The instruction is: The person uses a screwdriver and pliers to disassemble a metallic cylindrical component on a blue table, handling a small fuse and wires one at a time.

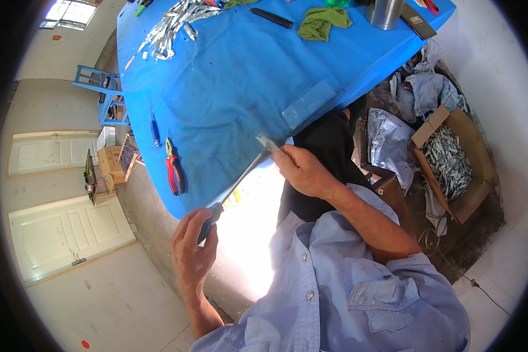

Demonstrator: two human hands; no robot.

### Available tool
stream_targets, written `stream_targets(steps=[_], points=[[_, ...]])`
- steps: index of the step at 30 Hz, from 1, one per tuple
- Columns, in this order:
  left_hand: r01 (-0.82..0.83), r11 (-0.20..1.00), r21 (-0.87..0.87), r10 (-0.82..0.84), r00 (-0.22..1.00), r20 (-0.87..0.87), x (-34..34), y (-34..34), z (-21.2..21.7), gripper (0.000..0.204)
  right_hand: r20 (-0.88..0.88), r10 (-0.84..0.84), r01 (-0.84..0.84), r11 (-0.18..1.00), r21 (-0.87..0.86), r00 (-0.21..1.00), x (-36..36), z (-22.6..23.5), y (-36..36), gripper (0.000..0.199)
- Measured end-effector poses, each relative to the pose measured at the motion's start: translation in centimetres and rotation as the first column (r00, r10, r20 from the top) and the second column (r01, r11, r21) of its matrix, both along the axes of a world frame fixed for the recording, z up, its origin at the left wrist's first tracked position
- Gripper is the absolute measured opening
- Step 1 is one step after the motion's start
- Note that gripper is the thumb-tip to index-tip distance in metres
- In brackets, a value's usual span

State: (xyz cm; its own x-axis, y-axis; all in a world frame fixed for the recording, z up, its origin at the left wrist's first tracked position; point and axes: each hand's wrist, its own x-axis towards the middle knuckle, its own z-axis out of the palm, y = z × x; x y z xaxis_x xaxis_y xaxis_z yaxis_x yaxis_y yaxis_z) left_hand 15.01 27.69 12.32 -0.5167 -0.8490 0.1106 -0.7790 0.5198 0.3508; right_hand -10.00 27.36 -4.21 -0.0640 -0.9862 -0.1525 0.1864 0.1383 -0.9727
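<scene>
I see the big bench with a blue cloth (246, 82). At its near edge, my left hand (192, 249) is clenched around the dark handle of a long grey metal file (240, 179). My right hand (302, 170) pinches a small silver metal piece (267, 142) at the file's far tip. Red-handled pliers (173, 170) lie on the left.

The scene is lit brightly by daylight. A window (69, 13) at the upper left is blown out to near white. A patch of floor (249, 234) below the edge of the blue worktop (240, 82) is overexposed, and no detail is kept there. Soft shadow is cast under the worktop's right side, where a cardboard box (457, 170) is seen dimmer. Straight edges are bent strongly toward the rim, and the corners are cut off in black. Focus is held sharp at the centre.
</scene>
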Motion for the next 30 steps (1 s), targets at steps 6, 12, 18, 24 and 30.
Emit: stream_targets(steps=[6,12,18,24,30], points=[[0.033,0.999,-0.007,-0.032,0.989,0.143,-0.3,-0.3,0.4,0.041,-0.245,-0.042,0.036,0.999,-0.031,0.969,0.0,0.9,0.0,0.031],[0.062,0.998,-0.015,-0.059,0.984,0.168,-0.8,-0.8,1.3,0.04,-0.464,-0.03,0.007,0.999,-0.051,0.885,-0.1,0.6,0.0,0.03],[0.08,0.996,-0.043,-0.07,0.976,0.205,-1.6,-1.0,1.7,0.039,-0.545,-0.033,-0.001,0.998,-0.063,0.838,-0.1,0.9,-0.1,0.032],[0.037,0.999,0.011,-0.038,0.989,0.141,-0.5,-1.7,0.4,0.038,-0.523,-0.021,-0.02,0.997,-0.073,0.852,-0.4,0.6,-0.2,0.032],[-0.035,0.991,0.128,0.033,0.999,0.021,0.5,-2.5,-0.6,0.036,-0.467,-0.012,-0.049,0.992,-0.119,0.884,-0.9,0.2,-0.7,0.033]])
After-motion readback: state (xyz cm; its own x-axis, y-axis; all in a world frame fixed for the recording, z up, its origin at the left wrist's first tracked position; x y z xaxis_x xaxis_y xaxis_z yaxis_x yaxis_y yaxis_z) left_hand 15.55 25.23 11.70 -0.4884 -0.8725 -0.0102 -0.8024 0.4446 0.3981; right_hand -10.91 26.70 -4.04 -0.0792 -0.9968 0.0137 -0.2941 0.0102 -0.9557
